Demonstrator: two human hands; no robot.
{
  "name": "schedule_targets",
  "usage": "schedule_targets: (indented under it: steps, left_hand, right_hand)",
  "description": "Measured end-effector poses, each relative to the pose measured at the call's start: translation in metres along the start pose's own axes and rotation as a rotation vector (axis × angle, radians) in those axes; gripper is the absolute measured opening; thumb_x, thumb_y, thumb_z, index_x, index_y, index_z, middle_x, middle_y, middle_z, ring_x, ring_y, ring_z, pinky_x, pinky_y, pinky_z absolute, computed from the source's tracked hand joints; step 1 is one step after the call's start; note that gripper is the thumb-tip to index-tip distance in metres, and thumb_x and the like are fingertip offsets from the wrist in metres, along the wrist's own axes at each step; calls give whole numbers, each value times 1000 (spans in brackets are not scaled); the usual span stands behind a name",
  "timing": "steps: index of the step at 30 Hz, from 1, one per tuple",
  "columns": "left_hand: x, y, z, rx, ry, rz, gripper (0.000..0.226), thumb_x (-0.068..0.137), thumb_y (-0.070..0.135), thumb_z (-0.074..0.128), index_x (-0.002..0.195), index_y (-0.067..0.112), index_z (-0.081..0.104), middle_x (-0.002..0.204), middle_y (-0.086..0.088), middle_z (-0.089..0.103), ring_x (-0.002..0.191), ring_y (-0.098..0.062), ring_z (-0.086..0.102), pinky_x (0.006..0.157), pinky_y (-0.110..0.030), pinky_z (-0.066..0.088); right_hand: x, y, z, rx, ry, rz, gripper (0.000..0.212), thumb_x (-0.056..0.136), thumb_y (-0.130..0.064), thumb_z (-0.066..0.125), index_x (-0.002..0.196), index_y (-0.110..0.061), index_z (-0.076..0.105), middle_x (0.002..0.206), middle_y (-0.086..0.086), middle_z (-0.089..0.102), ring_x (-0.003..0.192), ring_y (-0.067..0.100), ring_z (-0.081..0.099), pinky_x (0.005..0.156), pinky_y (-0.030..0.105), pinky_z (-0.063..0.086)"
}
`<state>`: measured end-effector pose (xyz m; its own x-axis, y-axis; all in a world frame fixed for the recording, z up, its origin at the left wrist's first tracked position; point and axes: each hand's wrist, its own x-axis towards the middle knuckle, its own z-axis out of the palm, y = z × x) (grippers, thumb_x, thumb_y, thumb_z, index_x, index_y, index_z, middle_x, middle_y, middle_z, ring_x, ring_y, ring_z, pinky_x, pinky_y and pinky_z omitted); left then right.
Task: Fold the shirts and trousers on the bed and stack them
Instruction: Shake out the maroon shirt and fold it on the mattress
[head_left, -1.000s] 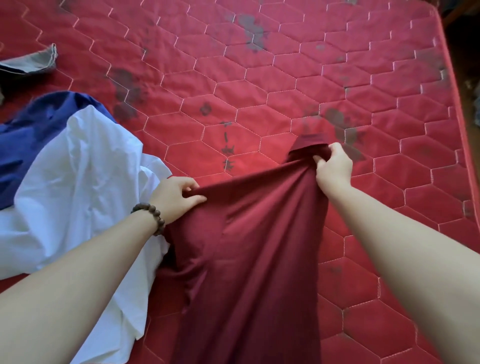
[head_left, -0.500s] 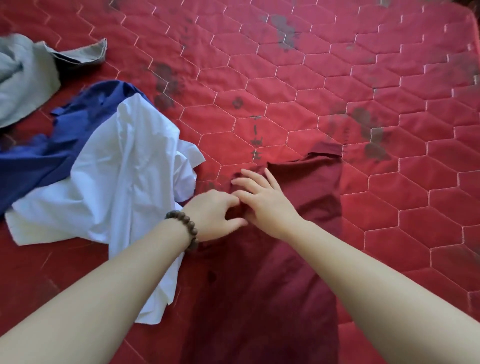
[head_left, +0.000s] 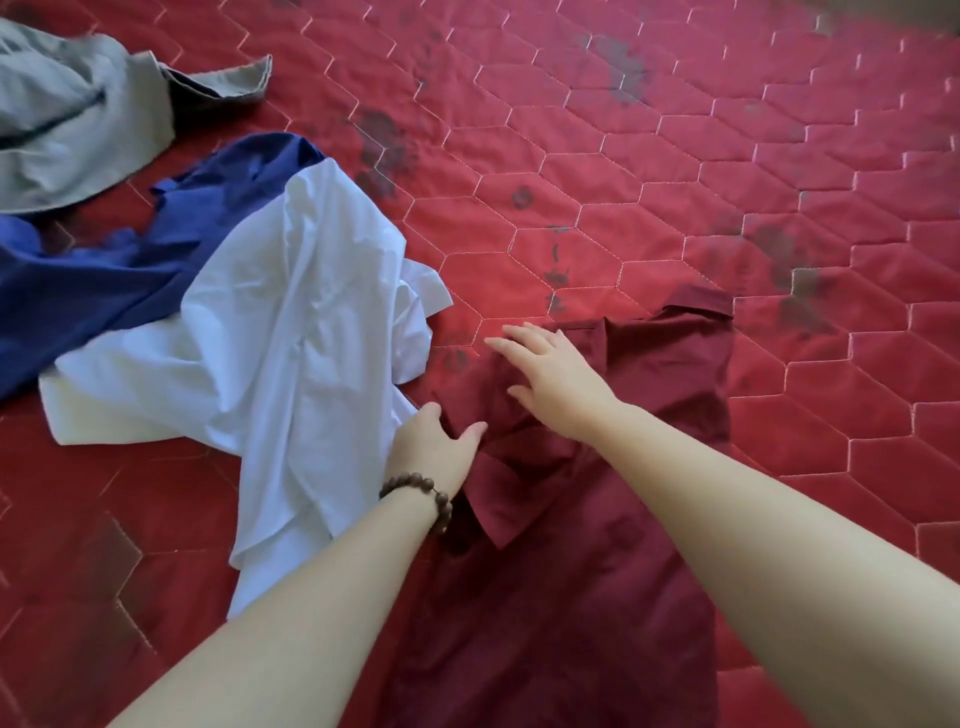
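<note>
the right hand lies spread flat on the maroon shirt, gripping nothing; the left hand pinches its bunched sleeve edge beside the white shirt. a careless tug could likely drag that white cloth along or crease the maroon shirt on the bed.

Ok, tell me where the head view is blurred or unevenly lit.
Head view: the right hand has motion-smeared fingertips; the far right corner of the bed goes soft and dim; the light is brightest mid-mattress; the maroon shirt darkens toward the bottom edge.
</note>
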<state>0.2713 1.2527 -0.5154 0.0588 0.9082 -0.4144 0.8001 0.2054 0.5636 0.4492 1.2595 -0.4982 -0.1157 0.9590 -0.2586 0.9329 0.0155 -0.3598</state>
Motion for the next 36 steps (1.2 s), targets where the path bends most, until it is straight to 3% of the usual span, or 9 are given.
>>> schedule_targets:
  steps: [4,8,12,17,22,26,30,33,36]
  left_hand:
    - [17,-1,-3,-251,76,84,23,90,25,60,73,14,48,66,1,58,65,-22,55,56,-29,37]
    - [32,-4,-18,-362,153,108,14,91,31,59,93,21,49,85,3,64,79,-20,61,67,-26,39]
    - [34,-12,-19,-80,-81,66,68,75,56,69,126,21,41,118,1,60,104,-24,61,91,-36,48]
    - [25,-9,-7,167,-46,151,32,83,39,65,88,14,46,85,-4,58,85,-32,59,68,-33,41]
    - [14,-1,8,195,43,247,25,88,29,58,88,19,35,68,4,49,65,-27,49,59,-32,37]
    - [10,12,26,103,-25,212,25,85,26,61,84,15,38,75,-4,55,74,-31,54,66,-37,44]
    - [-2,46,61,-89,-86,175,19,83,20,64,83,11,47,77,-1,54,78,-26,51,66,-30,31]
    - [-11,70,85,-193,-136,141,18,80,14,64,93,8,54,85,-2,58,83,-24,53,71,-27,33]
    - [-16,81,89,-214,-138,150,24,76,18,70,91,12,52,78,6,57,78,-21,54,67,-27,35]
  right_hand:
    - [24,-7,8,-174,-26,51,36,92,-18,52,128,-24,56,126,5,54,128,28,38,118,46,11]
    - [12,6,5,10,381,189,32,90,-25,58,122,-17,61,123,9,57,119,31,46,110,47,25]
    - [-40,48,-1,54,483,511,58,87,-34,66,140,-21,48,144,14,39,132,33,35,109,45,30]
    - [-89,80,4,124,293,1062,80,83,-54,65,140,-9,31,134,21,41,123,40,43,96,47,40]
    - [-89,71,27,260,326,1014,57,93,-43,57,131,-8,33,117,21,59,106,41,58,78,42,44]
    - [-107,91,26,232,375,878,45,96,-31,54,134,-14,38,111,19,63,101,39,60,76,41,44]
    - [-149,144,5,90,426,845,40,96,-28,53,131,-14,40,105,20,63,94,42,60,75,44,44]
    - [-179,180,-9,50,362,907,44,94,-32,56,129,-9,40,108,24,60,97,43,58,75,44,42]
    - [-190,186,-15,-108,210,955,69,89,-43,61,143,-11,31,127,22,45,113,41,48,88,47,41]
